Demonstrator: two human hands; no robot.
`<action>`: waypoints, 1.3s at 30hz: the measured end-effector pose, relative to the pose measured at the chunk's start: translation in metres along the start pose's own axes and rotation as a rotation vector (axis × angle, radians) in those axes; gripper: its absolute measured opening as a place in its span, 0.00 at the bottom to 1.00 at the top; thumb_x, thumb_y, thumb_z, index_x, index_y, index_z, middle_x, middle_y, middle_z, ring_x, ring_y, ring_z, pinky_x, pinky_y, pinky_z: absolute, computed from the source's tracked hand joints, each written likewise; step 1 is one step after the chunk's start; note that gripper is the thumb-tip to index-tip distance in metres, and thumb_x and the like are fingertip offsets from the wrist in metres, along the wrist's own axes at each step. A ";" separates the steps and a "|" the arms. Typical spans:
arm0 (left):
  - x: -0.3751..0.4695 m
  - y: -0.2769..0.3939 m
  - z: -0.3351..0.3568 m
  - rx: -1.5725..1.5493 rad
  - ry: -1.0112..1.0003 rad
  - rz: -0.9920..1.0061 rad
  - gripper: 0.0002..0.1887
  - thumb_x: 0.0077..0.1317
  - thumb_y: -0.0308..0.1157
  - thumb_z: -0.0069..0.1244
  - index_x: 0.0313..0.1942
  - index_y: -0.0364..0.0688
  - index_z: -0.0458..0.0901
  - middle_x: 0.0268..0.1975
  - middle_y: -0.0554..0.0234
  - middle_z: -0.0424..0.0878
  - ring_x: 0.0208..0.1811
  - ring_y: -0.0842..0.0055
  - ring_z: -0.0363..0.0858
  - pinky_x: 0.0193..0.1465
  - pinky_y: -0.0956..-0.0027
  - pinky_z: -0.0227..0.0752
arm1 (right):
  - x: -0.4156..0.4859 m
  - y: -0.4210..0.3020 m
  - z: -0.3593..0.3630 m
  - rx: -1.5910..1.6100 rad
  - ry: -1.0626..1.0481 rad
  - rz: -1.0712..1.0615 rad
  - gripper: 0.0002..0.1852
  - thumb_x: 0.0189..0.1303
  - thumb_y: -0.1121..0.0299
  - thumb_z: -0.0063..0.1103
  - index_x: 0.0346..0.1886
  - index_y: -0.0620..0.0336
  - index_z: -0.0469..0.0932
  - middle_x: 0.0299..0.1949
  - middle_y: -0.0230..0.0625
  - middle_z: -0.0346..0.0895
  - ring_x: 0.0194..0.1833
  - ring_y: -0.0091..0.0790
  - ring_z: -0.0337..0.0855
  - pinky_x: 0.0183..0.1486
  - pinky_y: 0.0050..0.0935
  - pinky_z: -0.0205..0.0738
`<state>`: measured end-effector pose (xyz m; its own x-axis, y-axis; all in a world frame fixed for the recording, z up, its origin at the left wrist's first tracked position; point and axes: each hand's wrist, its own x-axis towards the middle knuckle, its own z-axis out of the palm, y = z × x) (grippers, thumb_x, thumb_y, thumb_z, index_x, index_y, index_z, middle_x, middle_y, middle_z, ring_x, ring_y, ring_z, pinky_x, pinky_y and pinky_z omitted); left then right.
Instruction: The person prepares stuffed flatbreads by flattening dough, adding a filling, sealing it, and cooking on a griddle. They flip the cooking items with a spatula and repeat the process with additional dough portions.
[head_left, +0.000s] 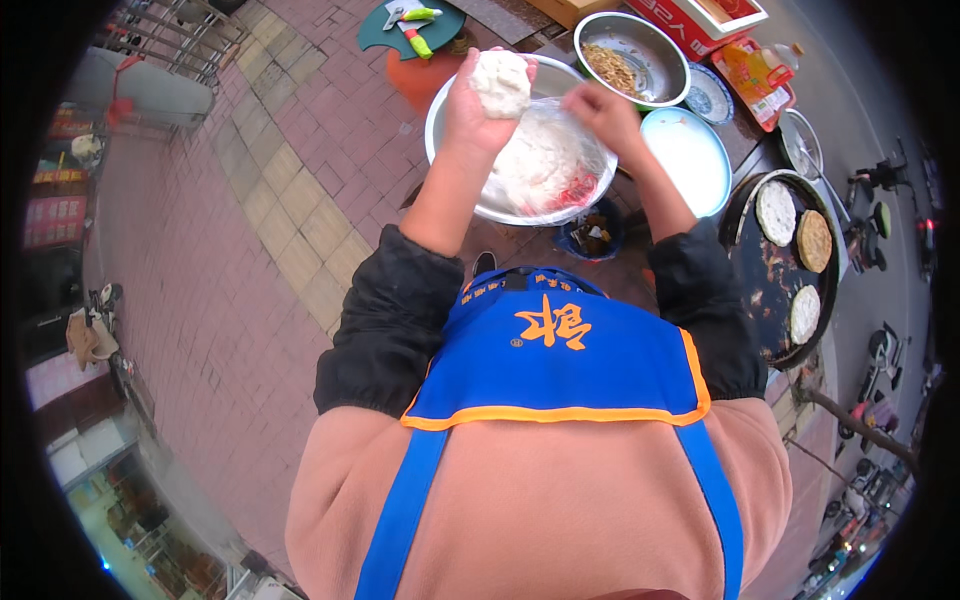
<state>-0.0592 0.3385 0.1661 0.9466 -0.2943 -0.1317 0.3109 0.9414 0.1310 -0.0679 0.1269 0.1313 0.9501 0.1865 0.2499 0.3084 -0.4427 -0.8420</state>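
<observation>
My left hand holds a soft white lump of dough in its upturned palm, fingers and thumb around the edges. Below it is a large metal basin with a mass of wet white dough, partly under clear plastic film with red print. Over the basin's right rim hovers my right hand, blurred, its fingers curled. Whether anything is pinched in those fingers is unclear. Just right of the basin stands a blue-rimmed bowl of something smooth and white.
A steel bowl has brown shredded filling on one side. At right, a round black griddle carries three flat cakes. Oil bottles lie beyond a patterned plate. A green board bears green-handled tools.
</observation>
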 end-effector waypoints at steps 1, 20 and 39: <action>-0.004 0.011 0.000 -0.067 -0.012 -0.033 0.20 0.71 0.42 0.47 0.49 0.31 0.75 0.51 0.38 0.78 0.58 0.46 0.74 0.62 0.50 0.73 | -0.005 0.024 0.019 -0.211 -0.244 0.041 0.09 0.59 0.65 0.63 0.36 0.60 0.84 0.30 0.46 0.83 0.32 0.41 0.82 0.39 0.36 0.75; -0.020 0.030 -0.018 0.067 0.186 -0.044 0.21 0.70 0.40 0.50 0.55 0.34 0.72 0.58 0.37 0.73 0.63 0.48 0.69 0.61 0.55 0.75 | -0.043 0.126 0.155 -0.737 -0.408 0.165 0.03 0.51 0.72 0.62 0.30 0.58 0.82 0.29 0.49 0.82 0.35 0.49 0.85 0.37 0.44 0.78; 0.032 0.016 -0.030 0.146 0.201 -0.201 0.21 0.71 0.41 0.48 0.56 0.34 0.72 0.58 0.37 0.73 0.63 0.46 0.70 0.61 0.54 0.75 | -0.054 0.150 0.179 -0.493 -0.311 0.274 0.08 0.53 0.73 0.60 0.36 0.66 0.76 0.35 0.51 0.77 0.38 0.54 0.82 0.40 0.43 0.78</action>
<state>-0.0262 0.3491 0.1349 0.8338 -0.4196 -0.3589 0.5125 0.8299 0.2204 -0.0815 0.2069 -0.0940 0.9625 0.2219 -0.1559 0.1115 -0.8479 -0.5183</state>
